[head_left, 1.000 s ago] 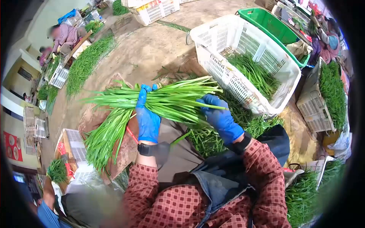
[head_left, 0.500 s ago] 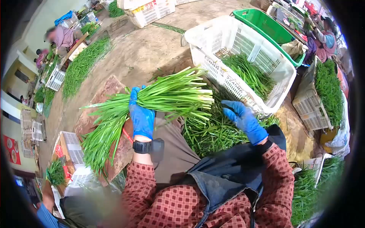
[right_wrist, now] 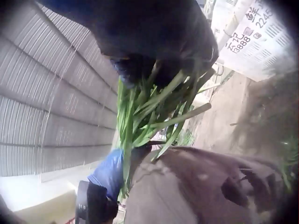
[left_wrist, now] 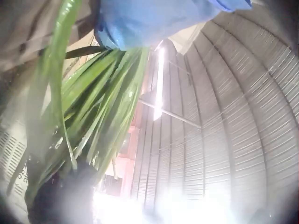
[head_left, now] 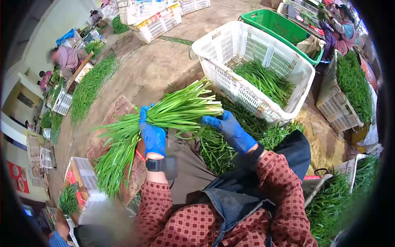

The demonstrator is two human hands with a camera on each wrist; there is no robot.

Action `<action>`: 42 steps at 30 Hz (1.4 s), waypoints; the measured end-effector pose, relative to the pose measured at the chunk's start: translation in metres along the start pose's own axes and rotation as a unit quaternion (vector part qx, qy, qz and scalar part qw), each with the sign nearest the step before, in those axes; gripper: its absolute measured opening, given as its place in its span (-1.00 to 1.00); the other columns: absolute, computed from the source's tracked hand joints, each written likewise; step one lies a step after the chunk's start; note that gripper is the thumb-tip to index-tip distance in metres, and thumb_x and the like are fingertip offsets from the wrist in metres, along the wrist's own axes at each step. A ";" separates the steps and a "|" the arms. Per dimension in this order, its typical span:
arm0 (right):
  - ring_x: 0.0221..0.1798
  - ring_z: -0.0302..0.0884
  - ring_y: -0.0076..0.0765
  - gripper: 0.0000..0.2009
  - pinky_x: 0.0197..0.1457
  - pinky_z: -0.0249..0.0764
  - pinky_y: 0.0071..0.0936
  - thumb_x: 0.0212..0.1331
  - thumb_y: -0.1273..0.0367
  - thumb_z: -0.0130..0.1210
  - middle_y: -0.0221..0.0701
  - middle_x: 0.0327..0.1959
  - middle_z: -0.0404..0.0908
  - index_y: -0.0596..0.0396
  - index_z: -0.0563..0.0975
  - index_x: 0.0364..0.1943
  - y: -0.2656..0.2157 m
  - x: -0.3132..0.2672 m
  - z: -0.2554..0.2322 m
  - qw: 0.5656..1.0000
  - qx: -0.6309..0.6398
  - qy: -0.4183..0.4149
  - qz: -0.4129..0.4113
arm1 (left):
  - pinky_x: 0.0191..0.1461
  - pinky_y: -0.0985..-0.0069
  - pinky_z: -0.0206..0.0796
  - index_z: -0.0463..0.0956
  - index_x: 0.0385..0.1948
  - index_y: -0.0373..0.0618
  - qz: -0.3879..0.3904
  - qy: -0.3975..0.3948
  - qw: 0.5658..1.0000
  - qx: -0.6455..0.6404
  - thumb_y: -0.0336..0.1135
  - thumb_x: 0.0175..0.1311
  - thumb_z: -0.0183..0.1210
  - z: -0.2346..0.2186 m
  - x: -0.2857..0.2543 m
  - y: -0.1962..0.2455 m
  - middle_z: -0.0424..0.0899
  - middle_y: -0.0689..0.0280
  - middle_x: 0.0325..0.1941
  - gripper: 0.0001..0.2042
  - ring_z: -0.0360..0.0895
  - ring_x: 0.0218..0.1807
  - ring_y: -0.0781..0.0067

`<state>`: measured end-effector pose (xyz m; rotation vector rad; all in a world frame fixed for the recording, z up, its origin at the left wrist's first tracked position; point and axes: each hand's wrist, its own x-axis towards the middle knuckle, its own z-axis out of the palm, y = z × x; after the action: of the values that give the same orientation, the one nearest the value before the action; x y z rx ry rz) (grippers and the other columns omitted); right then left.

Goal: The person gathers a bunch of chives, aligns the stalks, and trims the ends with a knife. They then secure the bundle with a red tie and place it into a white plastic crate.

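A thick bunch of garlic chives (head_left: pixel 181 108) lies across the person's lap in the head view, pale stem ends to the right and leaves drooping left. The gloved left hand (head_left: pixel 153 133) grips it around the middle; in the left wrist view, long leaves (left_wrist: pixel 110 88) hang below the blue glove. At the stem end, the gloved right hand (head_left: pixel 232 131) pinches at the lower stems with bent fingers. The right wrist view has its dark glove over the stems (right_wrist: pixel 159 116), hiding the fingertips. Under the right hand, loose chives (head_left: pixel 218 152) form a heap.
A white crate (head_left: pixel 251 88) holding some chives stands just beyond the right hand, with a green crate (head_left: pixel 267 26) behind it. Another filled crate (head_left: pixel 337 107) is at the right. A reddish board (head_left: pixel 119 111) lies beneath the bunch. Other people sit farther back.
The right hand drew away from the bunch to the right, then came back to its stem ends. The left hand keeps its grip, and the bunch has tilted slightly.
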<state>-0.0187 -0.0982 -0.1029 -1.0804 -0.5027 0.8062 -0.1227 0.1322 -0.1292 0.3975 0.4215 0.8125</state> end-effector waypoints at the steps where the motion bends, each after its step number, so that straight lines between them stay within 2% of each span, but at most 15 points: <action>1: -0.07 0.49 -0.54 -0.68 0.06 0.42 -0.49 0.17 0.35 0.15 -0.38 -0.10 0.60 0.23 0.51 -0.03 0.005 -0.001 -0.008 0.999 -0.019 -0.019 0.021 | 0.12 0.25 0.37 0.54 -0.33 -0.04 0.003 -0.015 1.000 0.011 -0.23 0.26 0.11 -0.002 0.000 0.001 0.61 0.28 -0.16 -0.87 0.53 -0.09 0.30; 6: -0.47 0.38 -0.49 -0.87 -0.29 0.39 -0.47 0.15 0.38 0.11 -0.46 -0.54 0.44 0.17 0.48 -0.37 -0.009 -0.015 -0.066 0.957 0.270 0.011 0.107 | 0.12 0.23 0.36 0.54 -0.31 -0.03 -0.022 -0.013 0.999 -0.022 -0.22 0.27 0.09 -0.007 0.001 0.006 0.60 0.26 -0.12 -0.86 0.52 -0.06 0.27; 7: -0.55 0.30 -0.50 -0.89 -0.40 0.30 -0.51 0.11 0.41 0.11 -0.46 -0.60 0.39 0.19 0.48 -0.40 -0.021 -0.019 -0.070 0.946 0.279 0.131 0.097 | 0.13 0.23 0.36 0.54 -0.31 -0.03 -0.022 -0.011 0.999 -0.021 -0.22 0.27 0.09 -0.007 0.000 0.006 0.60 0.26 -0.10 -0.86 0.52 -0.04 0.27; 8: -0.52 0.36 -0.50 -0.88 -0.41 0.31 -0.52 0.11 0.39 0.11 -0.46 -0.58 0.45 0.17 0.49 -0.40 -0.020 -0.022 -0.093 0.957 0.287 0.035 0.023 | 0.13 0.23 0.36 0.54 -0.31 -0.02 -0.024 -0.011 0.999 -0.021 -0.22 0.27 0.09 -0.004 0.000 0.004 0.60 0.25 -0.09 -0.87 0.51 -0.03 0.27; 10: -0.47 0.46 -0.43 -0.84 -0.39 0.37 -0.47 0.15 0.35 0.11 -0.42 -0.52 0.55 0.18 0.50 -0.40 -0.012 -0.021 -0.131 0.986 -0.153 -0.009 -0.058 | 0.15 0.23 0.35 0.54 -0.31 0.00 -0.044 -0.005 0.999 -0.012 -0.23 0.28 0.09 0.002 -0.006 0.003 0.59 0.25 -0.06 -0.88 0.51 -0.02 0.28; 11: -0.47 0.46 -0.43 -0.84 -0.39 0.37 -0.47 0.15 0.35 0.11 -0.42 -0.52 0.55 0.18 0.50 -0.40 -0.008 -0.022 -0.136 0.986 -0.154 -0.007 -0.061 | 0.16 0.23 0.34 0.55 -0.30 0.00 -0.019 -0.014 1.000 -0.020 -0.23 0.28 0.08 -0.002 -0.003 0.001 0.59 0.25 -0.04 -0.88 0.51 -0.02 0.28; 16: -0.29 0.49 -0.56 -0.60 -0.17 0.44 -0.61 0.23 0.16 0.10 -0.46 -0.30 0.60 0.21 0.52 -0.04 -0.004 -0.025 -0.091 0.970 -0.242 0.006 -0.008 | 0.17 0.20 0.33 0.56 -0.32 0.02 -0.002 -0.016 0.999 -0.032 -0.23 0.28 0.09 -0.001 -0.003 0.001 0.62 0.26 -0.09 -0.88 0.52 -0.01 0.31; 24: -0.48 0.43 -0.72 -0.68 -0.46 0.34 -0.71 0.18 0.14 0.15 -0.56 -0.45 0.58 0.12 0.57 -0.22 -0.020 -0.001 -0.019 0.988 -0.082 0.046 0.119 | 0.11 0.18 0.38 0.55 -0.16 -0.03 -0.004 -0.019 1.000 -0.011 -0.17 0.26 0.10 -0.006 0.003 0.001 0.60 0.30 0.00 -0.78 0.54 -0.02 0.29; 28: -0.66 0.40 -0.50 -0.73 -0.58 0.35 -0.49 0.17 0.15 0.16 -0.50 -0.62 0.54 0.07 0.56 -0.43 -0.016 -0.024 -0.007 0.993 -0.095 0.061 0.023 | 0.15 0.18 0.36 0.57 -0.33 0.02 -0.003 -0.002 1.000 -0.018 -0.23 0.26 0.11 -0.002 0.004 0.002 0.62 0.21 -0.06 -0.89 0.53 -0.01 0.27; 29: -0.69 0.39 -0.37 -0.74 -0.59 0.33 -0.42 0.15 0.16 0.16 -0.43 -0.67 0.49 0.04 0.53 -0.50 -0.015 -0.030 -0.014 0.924 -0.355 -0.024 -0.143 | 0.15 0.17 0.35 0.55 -0.33 0.02 0.005 -0.017 0.999 -0.029 -0.23 0.26 0.11 -0.004 0.002 0.001 0.60 0.21 -0.03 -0.89 0.52 0.00 0.24; 30: -0.71 0.38 -0.24 -0.74 -0.61 0.32 -0.34 0.13 0.18 0.16 -0.35 -0.73 0.44 0.01 0.50 -0.57 -0.017 -0.035 -0.015 0.754 -0.577 -0.104 -0.297 | 0.15 0.17 0.35 0.55 -0.33 0.02 0.005 -0.016 0.999 -0.030 -0.23 0.26 0.11 -0.005 0.003 0.001 0.60 0.21 -0.03 -0.89 0.52 0.00 0.24; 31: -0.72 0.22 -0.07 -0.66 -0.66 0.16 -0.26 0.05 0.34 0.18 -0.27 -0.78 0.22 0.03 0.30 -0.74 -0.017 -0.043 -0.009 0.756 -0.569 -0.095 -0.310 | 0.15 0.16 0.35 0.55 -0.32 0.01 -0.005 -0.019 0.999 -0.034 -0.23 0.26 0.11 -0.005 0.006 0.000 0.59 0.20 -0.02 -0.88 0.51 0.01 0.23; 36: -0.72 0.24 -0.11 -0.69 -0.64 0.17 -0.25 0.04 0.35 0.17 -0.30 -0.80 0.23 0.01 0.32 -0.74 -0.028 -0.058 -0.015 0.794 -0.536 -0.116 -0.264 | 0.19 0.26 0.31 0.49 -0.06 -0.18 -0.031 -0.052 0.996 -0.067 -0.18 0.29 0.07 -0.011 0.009 0.005 0.59 0.16 0.00 -0.69 0.52 0.00 0.24; 38: -0.67 0.33 0.04 -0.67 -0.59 0.29 -0.17 0.13 0.21 0.09 -0.20 -0.75 0.37 0.03 0.40 -0.71 -0.031 -0.066 -0.028 0.750 -0.603 -0.186 -0.200 | 0.19 0.23 0.31 0.52 -0.12 -0.13 -0.014 -0.054 0.997 -0.059 -0.17 0.30 0.07 -0.010 0.012 0.009 0.59 0.18 0.00 -0.74 0.52 0.01 0.24; 42: -0.60 0.40 0.06 -0.67 -0.51 0.37 -0.12 0.21 0.19 0.03 -0.15 -0.67 0.45 0.07 0.49 -0.63 -0.032 -0.063 -0.064 0.739 -0.663 -0.041 -0.115 | 0.19 0.16 0.32 0.60 -0.33 0.02 0.023 -0.051 0.998 -0.031 -0.16 0.31 0.05 -0.012 0.012 0.005 0.60 0.21 -0.01 -0.81 0.51 0.03 0.25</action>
<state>-0.0014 -0.1918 -0.0985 -2.2271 -1.3607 0.1471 -0.1242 0.1470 -0.1390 0.3907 0.2918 0.8445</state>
